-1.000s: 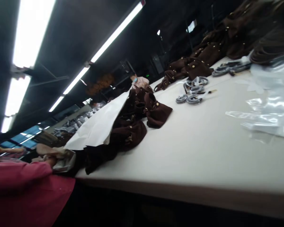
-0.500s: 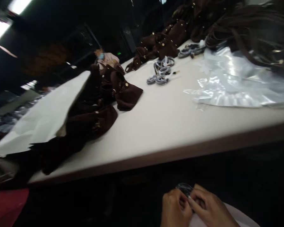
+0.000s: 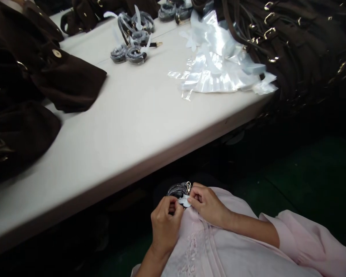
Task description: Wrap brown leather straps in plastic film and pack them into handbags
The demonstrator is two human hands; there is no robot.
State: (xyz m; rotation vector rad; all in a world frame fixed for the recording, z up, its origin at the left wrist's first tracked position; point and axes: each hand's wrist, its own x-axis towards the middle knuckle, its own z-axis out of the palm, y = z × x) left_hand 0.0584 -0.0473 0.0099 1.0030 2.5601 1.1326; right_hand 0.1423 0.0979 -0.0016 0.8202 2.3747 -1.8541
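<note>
My left hand (image 3: pixel 165 223) and right hand (image 3: pixel 208 204) meet low in front of me, below the near edge of the long off-white counter (image 3: pixel 138 115) and over the front of my pale pink blouse (image 3: pixel 219 250). Between them sits a small coiled dark strap in clear plastic wrap (image 3: pixel 178 189), with a gold-coloured metal clip (image 3: pixel 188 186) showing at its top. The fingers (image 3: pixel 173 204) of my left hand are clenched on its near side. Those of my right hand pinch it from the other side, where a small whitish tab (image 3: pixel 185 200) pokes out between the two hands. I cannot tell what the tab is made of.

Up on the counter, well apart from my hands, lies a cluster of similar wrapped strap coils (image 3: pixel 129 54) with white ties sticking out. Just to its right is a loose pile of crumpled clear plastic bags (image 3: pixel 216 71) near the counter's corner. A heap of dark brown straps with gold buckles (image 3: pixel 294 42) spreads over the far right end, touching the bags. On the left lie dark brown suede bags with round gold studs (image 3: pixel 66 80), one overlapping another, reaching to the left edge of the view.
</note>
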